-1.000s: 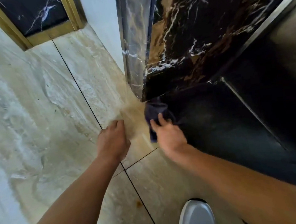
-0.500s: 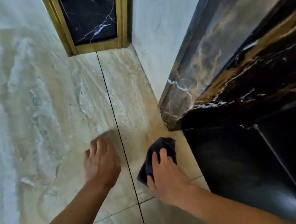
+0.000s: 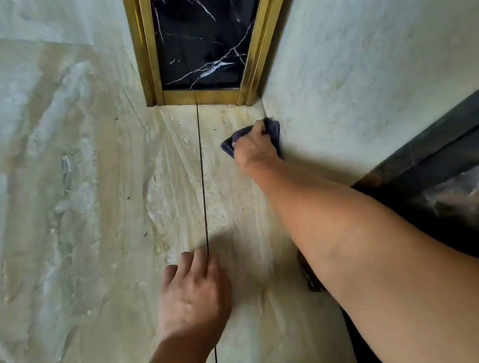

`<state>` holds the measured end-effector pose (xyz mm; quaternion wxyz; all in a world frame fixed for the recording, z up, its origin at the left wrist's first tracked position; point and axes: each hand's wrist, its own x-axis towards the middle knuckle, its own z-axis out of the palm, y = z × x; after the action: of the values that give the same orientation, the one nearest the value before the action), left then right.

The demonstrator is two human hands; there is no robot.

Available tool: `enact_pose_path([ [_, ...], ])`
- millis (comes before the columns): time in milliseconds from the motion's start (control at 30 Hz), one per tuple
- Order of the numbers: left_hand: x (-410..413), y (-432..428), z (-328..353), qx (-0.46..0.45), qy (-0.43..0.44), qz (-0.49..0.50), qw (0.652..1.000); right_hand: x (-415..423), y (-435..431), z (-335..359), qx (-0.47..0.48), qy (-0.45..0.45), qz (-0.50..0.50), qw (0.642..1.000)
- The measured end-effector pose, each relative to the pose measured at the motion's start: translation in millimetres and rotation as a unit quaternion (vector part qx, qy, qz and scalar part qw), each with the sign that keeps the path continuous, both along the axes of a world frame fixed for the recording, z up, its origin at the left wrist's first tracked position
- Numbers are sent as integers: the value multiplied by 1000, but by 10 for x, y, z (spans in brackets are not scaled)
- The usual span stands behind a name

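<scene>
Two bare hands work on the floor (image 3: 87, 196) in the head view. The right hand (image 3: 255, 147) grips a dark cloth (image 3: 273, 126), fingers curled over it, and presses it down just below and to the right of the gold frame (image 3: 203, 95), where the floor meets the pale wall (image 3: 367, 66). The cloth lies against both. The left hand (image 3: 194, 297) rests well below the frame, fingers relaxed and spread flat on the floor, holding nothing. Its fingertips lie across the dark joint (image 3: 201, 170) that runs down from the frame. Dark marble (image 3: 452, 190) stands off to the frame's lower right.
</scene>
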<state>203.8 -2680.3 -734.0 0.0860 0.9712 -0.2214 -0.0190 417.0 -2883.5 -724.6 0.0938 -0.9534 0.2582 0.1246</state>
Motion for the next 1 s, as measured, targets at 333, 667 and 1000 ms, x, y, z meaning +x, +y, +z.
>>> enact_pose_path([
  [333,-284,137,96,1,117,-6,993,-85,8,-45,-21,-45,-26,998],
  [667,-195,280,330,7,181,-33,983,-2135,936,43,-61,-24,107,992],
  [1000,-1617,852,1082,109,374,-12,921,-4337,1557,552,-8,252,94,963],
])
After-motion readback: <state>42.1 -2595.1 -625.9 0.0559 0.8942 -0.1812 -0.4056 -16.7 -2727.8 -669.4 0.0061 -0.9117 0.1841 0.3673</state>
